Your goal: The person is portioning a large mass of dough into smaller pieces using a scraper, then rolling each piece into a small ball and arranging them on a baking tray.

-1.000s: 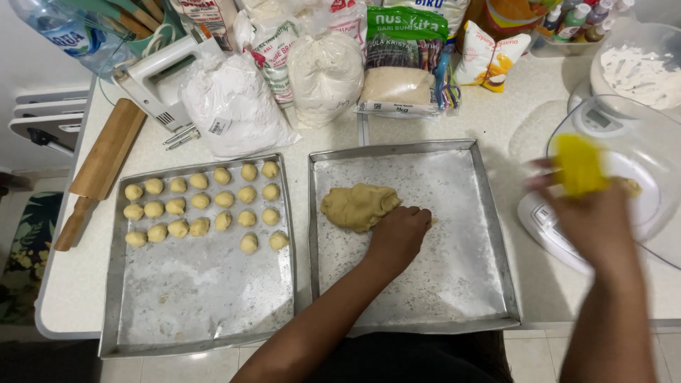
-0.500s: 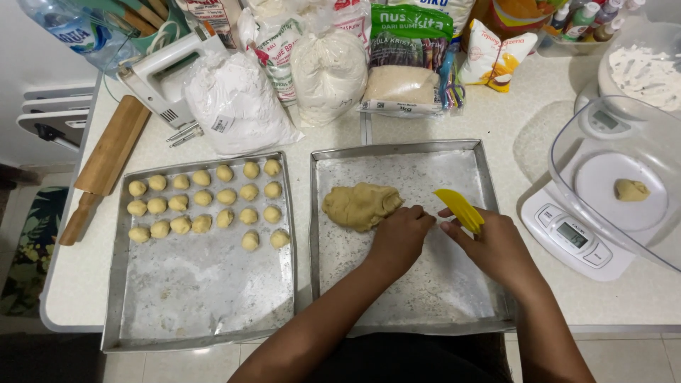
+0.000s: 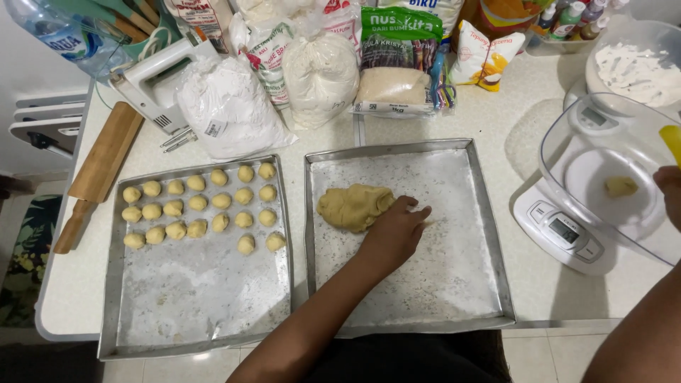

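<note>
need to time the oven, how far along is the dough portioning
Done: about nineteen dough balls fill the upper part of the left tray. In hand: one small piece sits in the scale bowl, beside the right hand. Left: the dough lump under the left hand.

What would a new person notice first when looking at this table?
Probably the left hand resting against a big lump of dough in the right metal tray. Next, the rows of small dough balls in the left tray. At the right edge, the right hand holds something yellow beside the clear bowl on a white kitchen scale, with one small dough piece inside.
</note>
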